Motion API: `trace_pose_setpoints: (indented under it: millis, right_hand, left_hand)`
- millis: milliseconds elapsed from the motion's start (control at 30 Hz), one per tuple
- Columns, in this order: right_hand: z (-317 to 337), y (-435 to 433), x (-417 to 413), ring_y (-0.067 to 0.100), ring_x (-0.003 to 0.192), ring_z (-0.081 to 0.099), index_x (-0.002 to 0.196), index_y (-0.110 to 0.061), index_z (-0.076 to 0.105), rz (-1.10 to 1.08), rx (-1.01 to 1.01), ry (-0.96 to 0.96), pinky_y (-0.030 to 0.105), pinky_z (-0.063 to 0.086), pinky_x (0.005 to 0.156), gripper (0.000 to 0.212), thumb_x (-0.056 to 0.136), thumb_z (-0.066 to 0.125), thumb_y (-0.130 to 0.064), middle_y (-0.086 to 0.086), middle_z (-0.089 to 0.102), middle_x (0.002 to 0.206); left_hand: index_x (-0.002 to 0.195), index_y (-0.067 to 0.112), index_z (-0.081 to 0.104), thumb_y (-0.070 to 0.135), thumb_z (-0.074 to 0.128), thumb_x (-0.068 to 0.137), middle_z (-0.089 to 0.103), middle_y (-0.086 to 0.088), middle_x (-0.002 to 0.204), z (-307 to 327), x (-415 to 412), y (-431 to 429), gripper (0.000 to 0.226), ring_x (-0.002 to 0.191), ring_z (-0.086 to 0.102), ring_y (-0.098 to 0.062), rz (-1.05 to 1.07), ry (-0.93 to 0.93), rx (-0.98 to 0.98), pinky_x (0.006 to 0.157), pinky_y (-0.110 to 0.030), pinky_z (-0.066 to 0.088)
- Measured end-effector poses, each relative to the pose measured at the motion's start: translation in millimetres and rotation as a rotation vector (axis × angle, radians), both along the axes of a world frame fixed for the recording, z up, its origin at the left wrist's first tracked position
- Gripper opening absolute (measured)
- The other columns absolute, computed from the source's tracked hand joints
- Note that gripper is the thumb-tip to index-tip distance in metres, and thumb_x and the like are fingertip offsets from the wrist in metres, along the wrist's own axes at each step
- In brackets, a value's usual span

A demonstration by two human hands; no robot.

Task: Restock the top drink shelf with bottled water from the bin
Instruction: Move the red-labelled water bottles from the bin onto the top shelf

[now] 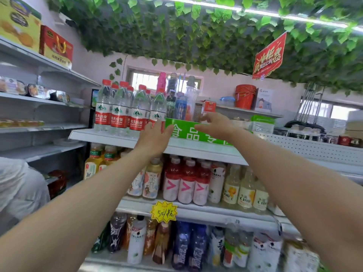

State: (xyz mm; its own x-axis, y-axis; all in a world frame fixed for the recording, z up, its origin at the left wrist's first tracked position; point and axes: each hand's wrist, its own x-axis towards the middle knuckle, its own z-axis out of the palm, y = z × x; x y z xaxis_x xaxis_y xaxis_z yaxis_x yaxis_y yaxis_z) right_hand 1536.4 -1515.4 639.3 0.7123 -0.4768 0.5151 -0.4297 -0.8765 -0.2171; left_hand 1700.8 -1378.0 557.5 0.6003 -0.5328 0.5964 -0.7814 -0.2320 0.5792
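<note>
Water bottles (119,110) stand at the left end of the top shelf (110,136). Left hand (155,136), fingers straight and together, thumb spread, reaches the rightmost bottle; contact cannot be told. Right hand (215,124), fingers loosely spread and holding nothing, hovers before the green sign (184,132).

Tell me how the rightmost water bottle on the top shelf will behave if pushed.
The rightmost water bottle is capped and seemingly full, so it is probably heavy and fairly stiff. Being tall and narrow, it may tip rather than slide. The neighbouring bottles should brace one side.
</note>
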Motion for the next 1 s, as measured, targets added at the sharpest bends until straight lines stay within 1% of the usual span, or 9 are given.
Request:
trace_pose_setpoints:
  millis: [167, 300, 400, 467, 533, 633, 767, 867, 1000]
  right_hand:
    - [-50, 0, -55, 0.027, 0.14, 0.045, 0.147, -0.017, 0.049, -0.001, 0.074, 0.049, 0.032, 0.036, 0.11, 0.064, 0.094, 0.069, -0.047, 0.006, 0.048, 0.154]
    - [-107, 2, -83, 0.026, 0.129, 0.054, 0.146, -0.023, 0.049, 0.03, 0.183, 0.066, 0.027, 0.04, 0.094, 0.066, 0.089, 0.075, -0.045, 0.008, 0.052, 0.148]
    - [-155, 4, -90, 0.028, 0.13, 0.054, 0.147, -0.023, 0.047, 0.016, 0.21, 0.143, 0.032, 0.043, 0.106, 0.069, 0.088, 0.075, -0.044, 0.013, 0.053, 0.145]
    - [-186, 6, -93, 0.029, 0.131, 0.053, 0.15, -0.025, 0.044, 0.016, 0.261, 0.188, 0.036, 0.043, 0.109, 0.072, 0.088, 0.075, -0.045, 0.012, 0.052, 0.146]
    - [-214, 7, -96, 0.028, 0.13, 0.053, 0.15, -0.028, 0.043, 0.021, 0.311, 0.227, 0.035, 0.046, 0.103, 0.072, 0.088, 0.074, -0.046, 0.009, 0.05, 0.148]
    - [-253, 4, -95, 0.025, 0.118, 0.06, 0.148, -0.026, 0.045, 0.045, 0.384, 0.265, 0.033, 0.051, 0.087, 0.066, 0.091, 0.073, -0.042, 0.004, 0.049, 0.148]
    - [-305, -4, -88, 0.029, 0.126, 0.055, 0.149, -0.023, 0.044, 0.023, 0.433, 0.356, 0.036, 0.046, 0.101, 0.068, 0.091, 0.072, -0.044, 0.01, 0.051, 0.146]
    - [-348, -10, -79, 0.03, 0.132, 0.053, 0.149, -0.019, 0.045, -0.024, 0.464, 0.43, 0.034, 0.044, 0.104, 0.067, 0.092, 0.072, -0.043, 0.012, 0.055, 0.147]
    - [-415, -15, -69, 0.03, 0.121, 0.061, 0.147, -0.021, 0.047, -0.071, 0.615, 0.493, 0.025, 0.042, 0.081, 0.067, 0.09, 0.074, -0.043, 0.011, 0.058, 0.142]
  left_hand:
    - [0.153, 0.021, 0.032, 0.06, 0.042, 0.098, 0.033, -0.017, 0.153, -34, -58, 12, 0.069, 0.14, 0.032, -0.037, 0.067, 0.01, 0.075, 0.112, -0.049, 0.034]
    - [0.145, 0.02, 0.043, 0.056, 0.051, 0.096, 0.04, -0.017, 0.143, -73, -99, 19, 0.061, 0.13, 0.042, -0.037, 0.118, 0.035, 0.135, 0.1, -0.045, 0.041]
    - [0.138, 0.021, 0.047, 0.055, 0.054, 0.095, 0.037, -0.015, 0.142, -109, -121, 26, 0.056, 0.131, 0.041, -0.038, 0.113, 0.069, 0.2, 0.099, -0.047, 0.045]
    - [0.139, 0.021, 0.047, 0.055, 0.055, 0.094, 0.037, -0.014, 0.143, -136, -130, 30, 0.057, 0.131, 0.041, -0.035, 0.118, 0.083, 0.261, 0.099, -0.046, 0.045]
    - [0.141, 0.022, 0.046, 0.054, 0.057, 0.094, 0.039, -0.012, 0.141, -164, -134, 35, 0.057, 0.128, 0.044, -0.032, 0.112, 0.125, 0.302, 0.1, -0.045, 0.046]
    - [0.138, 0.021, 0.05, 0.054, 0.058, 0.093, 0.044, -0.013, 0.138, -206, -131, 39, 0.057, 0.125, 0.047, -0.033, 0.104, 0.171, 0.37, 0.102, -0.045, 0.045]
    - [0.14, 0.02, 0.048, 0.056, 0.058, 0.092, 0.038, -0.013, 0.148, -265, -116, 35, 0.061, 0.133, 0.042, -0.034, 0.111, 0.232, 0.468, 0.104, -0.045, 0.043]
    - [0.14, 0.022, 0.045, 0.055, 0.056, 0.093, 0.041, -0.014, 0.141, -312, -103, 31, 0.059, 0.128, 0.043, -0.036, 0.101, 0.306, 0.564, 0.097, -0.043, 0.044]
    - [0.142, 0.023, 0.046, 0.052, 0.057, 0.094, 0.039, -0.016, 0.141, -377, -88, 33, 0.057, 0.13, 0.043, -0.038, 0.059, 0.405, 0.661, 0.101, -0.045, 0.044]
